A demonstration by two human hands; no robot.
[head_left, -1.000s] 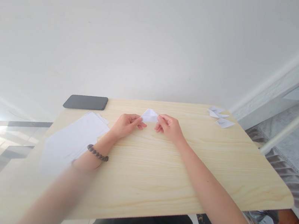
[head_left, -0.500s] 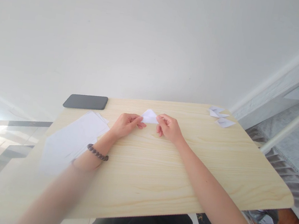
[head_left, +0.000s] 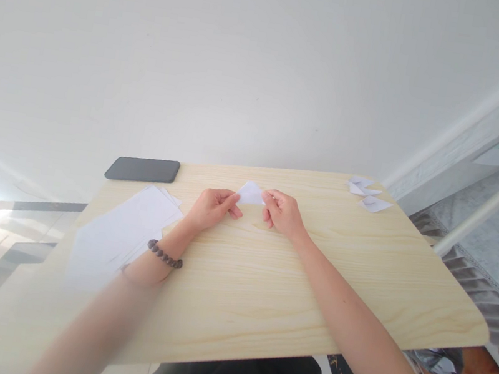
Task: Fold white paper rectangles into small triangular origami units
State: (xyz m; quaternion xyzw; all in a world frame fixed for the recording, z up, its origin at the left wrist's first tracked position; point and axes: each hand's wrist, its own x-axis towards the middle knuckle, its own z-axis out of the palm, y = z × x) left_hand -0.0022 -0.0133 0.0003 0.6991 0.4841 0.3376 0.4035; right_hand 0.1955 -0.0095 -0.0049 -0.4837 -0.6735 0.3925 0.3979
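Note:
A small piece of folded white paper (head_left: 251, 193) is held between my two hands above the middle of the table, its peak pointing away from me. My left hand (head_left: 213, 208) pinches its left corner between thumb and fingers. At the opposite corner, my right hand (head_left: 286, 213) grips the paper the same way, with its other fingers curled under. Whatever lies behind the fingertips is hidden. A dark beaded bracelet (head_left: 165, 254) circles my left wrist.
Left of my hands, a stack of white paper sheets (head_left: 121, 236) lies on the light wooden table (head_left: 250, 301). Behind it is a dark phone (head_left: 143, 169). Several folded paper pieces (head_left: 374, 204) rest at the far right corner. A pale wall (head_left: 267, 76) borders the back edge.
The folded paper stays in both hands, its shape and tilt slightly altered. My hands have barely moved, and the other things lie as before.

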